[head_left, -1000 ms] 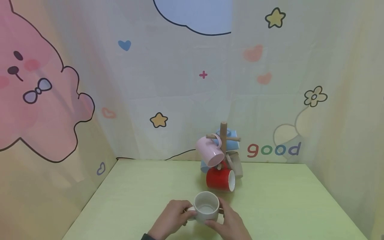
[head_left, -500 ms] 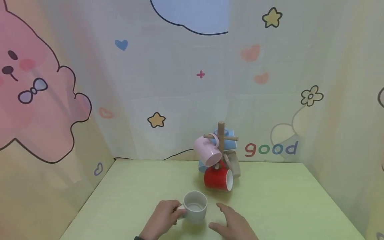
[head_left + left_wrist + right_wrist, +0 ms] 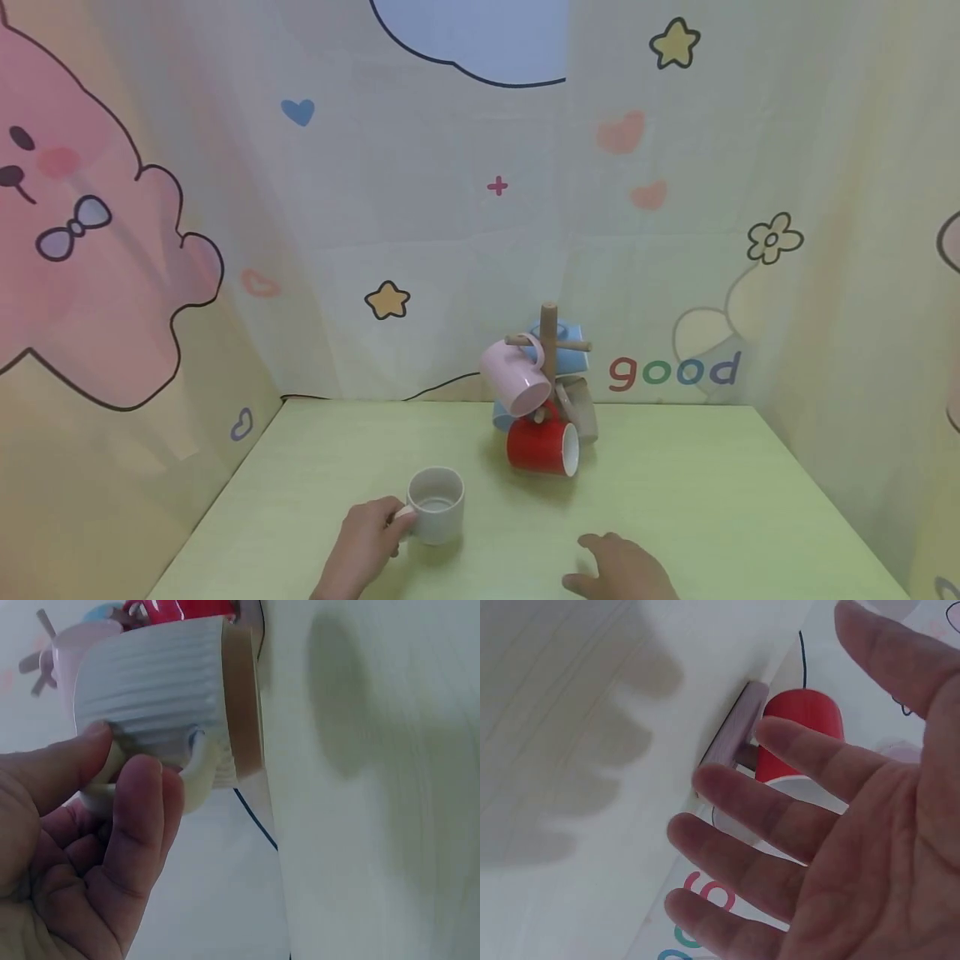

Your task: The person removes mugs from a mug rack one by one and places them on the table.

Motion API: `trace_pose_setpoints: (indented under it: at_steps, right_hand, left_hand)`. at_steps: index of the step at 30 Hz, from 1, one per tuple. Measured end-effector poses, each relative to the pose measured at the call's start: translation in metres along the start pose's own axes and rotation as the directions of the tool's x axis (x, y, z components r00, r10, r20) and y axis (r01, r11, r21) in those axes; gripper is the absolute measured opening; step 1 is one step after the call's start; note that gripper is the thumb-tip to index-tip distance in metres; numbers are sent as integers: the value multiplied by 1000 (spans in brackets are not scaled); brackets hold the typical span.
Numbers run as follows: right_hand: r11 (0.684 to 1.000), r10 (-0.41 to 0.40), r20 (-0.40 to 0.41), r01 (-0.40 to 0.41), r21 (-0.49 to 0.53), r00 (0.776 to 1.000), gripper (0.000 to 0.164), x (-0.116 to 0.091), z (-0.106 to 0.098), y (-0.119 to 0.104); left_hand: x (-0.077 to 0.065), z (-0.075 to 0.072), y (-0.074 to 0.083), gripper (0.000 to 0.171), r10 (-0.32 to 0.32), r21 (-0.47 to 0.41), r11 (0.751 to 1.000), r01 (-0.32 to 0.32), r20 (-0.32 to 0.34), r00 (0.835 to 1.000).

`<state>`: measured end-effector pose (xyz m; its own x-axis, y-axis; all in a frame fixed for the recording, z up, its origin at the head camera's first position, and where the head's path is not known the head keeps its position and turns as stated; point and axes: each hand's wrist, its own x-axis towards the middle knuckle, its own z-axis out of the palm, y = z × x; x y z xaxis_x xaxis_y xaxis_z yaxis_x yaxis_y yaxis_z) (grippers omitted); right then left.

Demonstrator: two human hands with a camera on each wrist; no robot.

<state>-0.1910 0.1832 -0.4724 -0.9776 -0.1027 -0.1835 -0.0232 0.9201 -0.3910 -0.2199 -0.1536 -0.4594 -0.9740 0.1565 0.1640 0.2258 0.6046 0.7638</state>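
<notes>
My left hand pinches the handle of a white mug between thumb and fingers. In the left wrist view the mug shows ribbed sides and an unglazed tan base, held just above the table with a shadow beneath it. My right hand is apart from it at the front, fingers spread and holding nothing; the right wrist view shows its open palm. Behind stands a wooden mug rack. From it hang a pink mug, a red mug, a grey mug and blue mugs.
The pale green table ends at a printed fabric backdrop with the word "good" right of the rack. Fabric also hangs along the left and right sides. The rack's base shows in the right wrist view.
My right hand has let go of the white mug and moved away to the right. My left hand has carried the mug by its handle to the left.
</notes>
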Motion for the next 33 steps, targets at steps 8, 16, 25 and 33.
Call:
trace_pose_setpoints:
  at_steps: [8, 16, 25, 33]
  right_hand:
    - [1000, 12, 1, -12, -15, 1000, 50, -5, -6, 7]
    - [998, 62, 26, -61, -23, 998, 47, -9, -10, 5]
    - [998, 63, 17, -63, -22, 998, 46, -10, -9, 7]
    - [997, 72, 28, -72, -15, 997, 47, -9, -8, 8]
  left_hand:
    - [-5, -24, -20, 21, -162, 63, 983, 171, -137, 977]
    - [-10, -54, -46, 25, -250, 116, 953, 280, -217, 944]
    - [-20, -87, -78, 32, -291, 170, 924, 344, -275, 917]
    - [-24, -107, -102, 36, -292, 203, 912, 357, -290, 911]
